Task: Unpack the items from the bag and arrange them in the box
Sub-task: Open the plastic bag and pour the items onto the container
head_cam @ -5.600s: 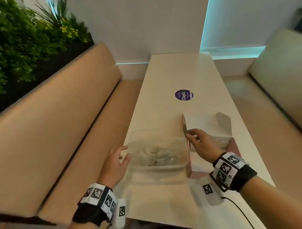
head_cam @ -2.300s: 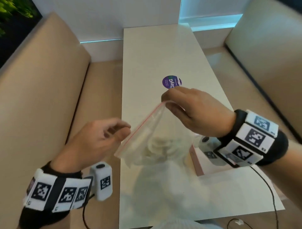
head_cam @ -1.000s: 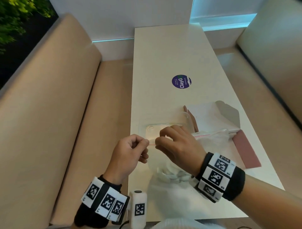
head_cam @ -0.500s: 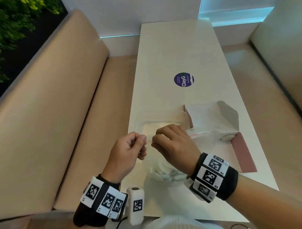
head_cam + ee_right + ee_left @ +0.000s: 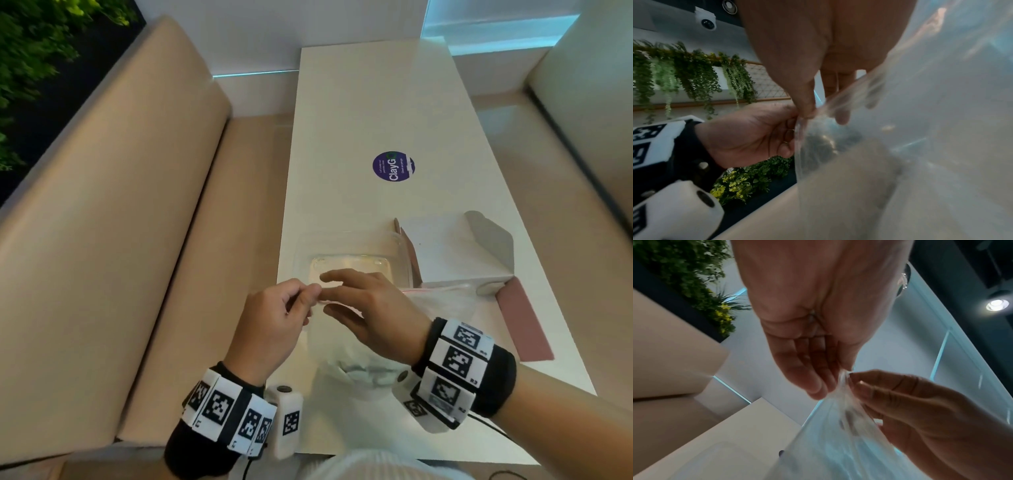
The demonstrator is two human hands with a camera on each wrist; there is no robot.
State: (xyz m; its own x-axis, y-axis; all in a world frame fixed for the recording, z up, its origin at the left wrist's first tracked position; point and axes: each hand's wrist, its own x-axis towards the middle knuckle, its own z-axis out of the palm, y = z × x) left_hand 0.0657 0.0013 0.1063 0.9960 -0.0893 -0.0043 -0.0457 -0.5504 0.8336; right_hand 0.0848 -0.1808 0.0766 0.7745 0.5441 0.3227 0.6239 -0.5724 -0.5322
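A clear zip bag (image 5: 442, 303) with a red seal line hangs low over the near table. White items (image 5: 359, 371) lie at its bottom, partly hidden under my right wrist. My left hand (image 5: 310, 296) pinches the bag's top left corner. My right hand (image 5: 329, 298) pinches the same edge right beside it, thumb on one side and fingers on the other. The left wrist view shows both pinches meeting on the bag (image 5: 838, 451); the right wrist view looks through the bag (image 5: 920, 113). An empty clear plastic box (image 5: 349, 240) stands just beyond my hands.
An open white cardboard box (image 5: 455, 253) with a pink flap (image 5: 524, 322) lies right of the clear box. A purple round sticker (image 5: 394, 166) sits mid-table. Beige benches (image 5: 137, 240) flank the table (image 5: 359, 102) on both sides.
The bag came out of the clear box and was lifted. Over the last second both hands stay pinched at its top corner, and my right fingers have spread a little.
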